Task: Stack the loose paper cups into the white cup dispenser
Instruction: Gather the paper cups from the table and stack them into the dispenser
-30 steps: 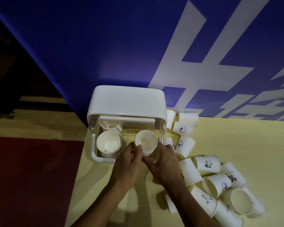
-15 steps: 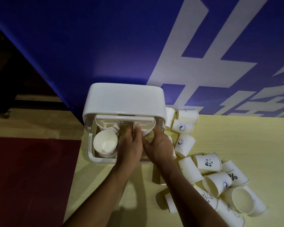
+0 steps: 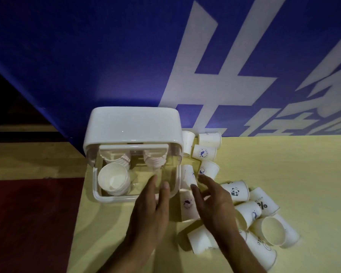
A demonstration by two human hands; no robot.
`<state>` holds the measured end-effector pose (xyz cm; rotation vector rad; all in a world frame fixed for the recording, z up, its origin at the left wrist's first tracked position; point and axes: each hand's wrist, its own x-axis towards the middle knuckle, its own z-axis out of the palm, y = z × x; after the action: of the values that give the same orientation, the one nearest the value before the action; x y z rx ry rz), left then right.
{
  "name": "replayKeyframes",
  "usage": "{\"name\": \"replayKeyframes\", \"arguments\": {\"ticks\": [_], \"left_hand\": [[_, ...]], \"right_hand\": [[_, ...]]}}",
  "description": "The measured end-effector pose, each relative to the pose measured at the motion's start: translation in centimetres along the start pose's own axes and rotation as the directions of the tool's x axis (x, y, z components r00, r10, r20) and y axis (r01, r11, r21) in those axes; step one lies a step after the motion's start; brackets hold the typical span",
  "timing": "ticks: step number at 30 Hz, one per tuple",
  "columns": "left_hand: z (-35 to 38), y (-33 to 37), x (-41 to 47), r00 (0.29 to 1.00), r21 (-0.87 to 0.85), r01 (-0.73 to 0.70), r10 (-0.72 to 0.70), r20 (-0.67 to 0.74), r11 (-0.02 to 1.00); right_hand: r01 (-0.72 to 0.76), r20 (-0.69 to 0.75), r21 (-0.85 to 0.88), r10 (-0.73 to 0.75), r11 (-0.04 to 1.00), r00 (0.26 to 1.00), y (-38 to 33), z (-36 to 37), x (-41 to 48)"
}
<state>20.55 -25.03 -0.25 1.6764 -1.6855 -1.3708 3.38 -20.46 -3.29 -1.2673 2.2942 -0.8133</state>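
A white dispenser point(image 3: 133, 127) with a clear front is seen on a pale yellow table point(image 3: 283, 174). White cups point(image 3: 264, 217) at 3 o'clock are printed with blue logos; one cup point(image 3: 235, 191) is marked with a black panda. The wall point(image 3: 87, 56) at 12 o'clock is coloured blue with white characters.

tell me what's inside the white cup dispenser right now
Inside the dispenser, a stack of cups sits at front left, and two more stacks hang under the lid at the back. The front right is bare. How deep each stack goes is hidden.
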Motion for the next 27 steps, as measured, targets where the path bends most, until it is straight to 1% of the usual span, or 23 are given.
{"name": "replayKeyframes", "arguments": {"ticks": [2, 4, 6, 8, 11, 13, 14, 16, 17, 19, 20, 21, 22, 24, 25, 27], "left_hand": [[1.1, 1.0, -1.2, 0.994, 0.078, -0.103, 0.1, 0.037, 0.992], [3.4, 2.8, -1.4, 0.966, 0.136, -0.246, 0.231, 0.119, 0.96], [6.5, 4.6, -0.8, 0.904, 0.196, -0.408, 0.365, 0.221, 0.892], [10.3, 6.0, 0.5, 0.832, 0.232, -0.532, 0.453, 0.319, 0.814], [16.3, 7.9, 2.7, 0.707, 0.264, -0.678, 0.509, 0.491, 0.686], [19.7, 8.8, 4.4, 0.618, 0.28, -0.754, 0.5, 0.607, 0.594], [21.4, 9.0, 5.4, 0.576, 0.29, -0.788, 0.484, 0.658, 0.544], [24.5, 9.5, 7.3, 0.49, 0.321, -0.855, 0.433, 0.757, 0.406], [25.6, 9.6, 8.2, 0.44, 0.335, -0.891, 0.397, 0.805, 0.307], [27.9, 10.1, 9.3, 0.329, 0.322, -0.944, 0.31, 0.892, 0.076], [28.7, 10.4, 9.5, 0.282, 0.298, -0.955, 0.263, 0.922, -0.02], [29.2, 10.8, 9.5, 0.245, 0.27, -0.959, 0.221, 0.944, -0.091], [29.5, 11.2, 9.5, 0.218, 0.244, -0.96, 0.184, 0.959, -0.139], [30.2, 11.7, 9.3, 0.197, 0.216, -0.958, 0.114, 0.974, -0.19], [30.5, 11.7, 9.3, 0.203, 0.217, -0.956, 0.088, 0.975, -0.198], [30.9, 11.6, 9.5, 0.225, 0.232, -0.951, 0.058, 0.973, -0.203]], "right_hand": [[-0.077, -0.065, 0.001, 0.077, 0.997, 0.995, 2.4, -3.0, -0.9], [-0.16, -0.145, 0.006, 0.16, 0.987, 0.976, 5.2, -6.4, -2.0], [-0.237, -0.213, 0.022, 0.236, 0.971, 0.948, 8.0, -9.6, -3.2], [-0.301, -0.27, 0.046, 0.302, 0.953, 0.914, 10.9, -12.1, -4.4], [-0.367, -0.334, 0.066, 0.368, 0.928, 0.868, 15.4, -15.1, -6.4], [-0.379, -0.326, 0.076, 0.382, 0.922, 0.865, 18.2, -16.2, -7.4], [-0.369, -0.313, 0.066, 0.371, 0.927, 0.875, 19.6, -16.5, -7.9], [-0.337, -0.266, 0.021, 0.33, 0.941, 0.906, 22.6, -17.0, -8.6], [-0.321, -0.23, 0.002, 0.313, 0.947, 0.921, 23.8, -17.0, -8.9], [-0.281, -0.154, -0.021, 0.275, 0.959, 0.949, 25.9, -16.9, -9.3], [-0.26, -0.121, -0.027, 0.255, 0.965, 0.959, 26.7, -16.7, -9.4], [-0.224, -0.096, -0.035, 0.22, 0.974, 0.971, 27.5, -16.5, -9.4], [-0.185, -0.08, -0.041, 0.181, 0.982, 0.98, 28.1, -16.2, -9.4], [-0.106, -0.075, -0.054, 0.102, 0.993, 0.992, 29.3, -15.7, -9.1], [-0.084, -0.057, -0.051, 0.081, 0.995, 0.995, 29.8, -15.4, -8.8], [-0.094, 0.004, -0.031, 0.095, 0.995, 0.996, 30.5, -14.7, -8.3]]}}
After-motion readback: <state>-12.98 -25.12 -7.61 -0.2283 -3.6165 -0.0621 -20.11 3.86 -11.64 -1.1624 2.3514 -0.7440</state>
